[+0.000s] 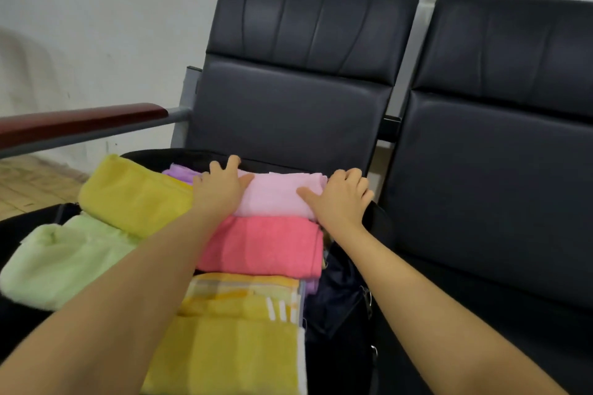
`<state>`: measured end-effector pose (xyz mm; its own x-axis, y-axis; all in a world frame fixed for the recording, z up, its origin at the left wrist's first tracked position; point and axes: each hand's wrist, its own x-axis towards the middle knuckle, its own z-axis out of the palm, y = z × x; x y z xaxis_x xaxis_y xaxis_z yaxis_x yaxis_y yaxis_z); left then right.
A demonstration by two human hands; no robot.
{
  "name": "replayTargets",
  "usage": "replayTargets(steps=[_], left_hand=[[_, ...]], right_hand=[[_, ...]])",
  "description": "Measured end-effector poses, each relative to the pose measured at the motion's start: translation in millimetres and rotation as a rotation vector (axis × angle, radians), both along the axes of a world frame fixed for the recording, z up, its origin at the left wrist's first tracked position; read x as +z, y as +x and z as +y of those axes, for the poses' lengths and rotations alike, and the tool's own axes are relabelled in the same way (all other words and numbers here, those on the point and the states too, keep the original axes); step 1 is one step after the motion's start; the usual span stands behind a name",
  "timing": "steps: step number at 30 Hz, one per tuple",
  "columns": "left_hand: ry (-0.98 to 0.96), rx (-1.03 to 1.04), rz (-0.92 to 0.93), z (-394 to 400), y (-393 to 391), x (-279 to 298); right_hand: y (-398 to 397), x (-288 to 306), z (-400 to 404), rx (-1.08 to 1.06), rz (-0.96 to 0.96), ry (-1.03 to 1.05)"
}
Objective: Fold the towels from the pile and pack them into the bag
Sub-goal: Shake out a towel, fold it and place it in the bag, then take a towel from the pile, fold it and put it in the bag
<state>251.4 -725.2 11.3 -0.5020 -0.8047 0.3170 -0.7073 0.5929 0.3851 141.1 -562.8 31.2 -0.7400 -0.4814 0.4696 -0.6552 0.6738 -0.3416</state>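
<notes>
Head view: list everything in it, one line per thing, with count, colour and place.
light pink towel: one, folded, at the far end of the bag, under both hands
coral pink towel: one, folded, just nearer than the light pink one
purple towel: one, mostly hidden at the far left
yellow towels: three, one far left, two nearest the camera
green towel: one, pale, left
bag: one, black, open on the seat
chairs: two, black, against the wall
armrest: one, reddish brown, left
left hand: on the light pink towel
right hand: on the towel's right end
</notes>
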Motion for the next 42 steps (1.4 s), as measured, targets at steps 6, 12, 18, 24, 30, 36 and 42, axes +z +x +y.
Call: replayTargets(steps=[6, 12, 18, 24, 30, 36, 42], left_hand=[[-0.024, 0.016, 0.104, -1.9, 7.1, 7.1], [-0.438, -0.129, 0.089, 53.0, 24.9, 28.3], [-0.459, -0.394, 0.063, 187.0, 3.9, 49.1], [-0.374, -0.665, 0.049, 350.9, -58.6, 37.9], [-0.251, -0.908, 0.023, 509.8, -132.8, 15.1], [-0.115, -1.103, -0.009, 655.0, -197.8, -12.8], [-0.049, -1.220, -0.289, 744.4, -240.7, -51.8]], right_hand=[[-4.8, -0.5, 8.2, 0.168, -0.029, 0.021], [9.5, 10.5, 59.2, 0.213, -0.017, -0.085], [10.4, 11.5, 183.0, 0.173, 0.138, 0.075], [-30.3, -0.8, 351.5, 0.004, 0.126, 0.151], [-85.1, -30.0, 522.9, -0.188, 0.053, 0.161], [-124.3, -63.9, 679.6, -0.407, -0.037, 0.258], [-135.6, -96.6, 760.5, -0.472, -0.136, 0.479]])
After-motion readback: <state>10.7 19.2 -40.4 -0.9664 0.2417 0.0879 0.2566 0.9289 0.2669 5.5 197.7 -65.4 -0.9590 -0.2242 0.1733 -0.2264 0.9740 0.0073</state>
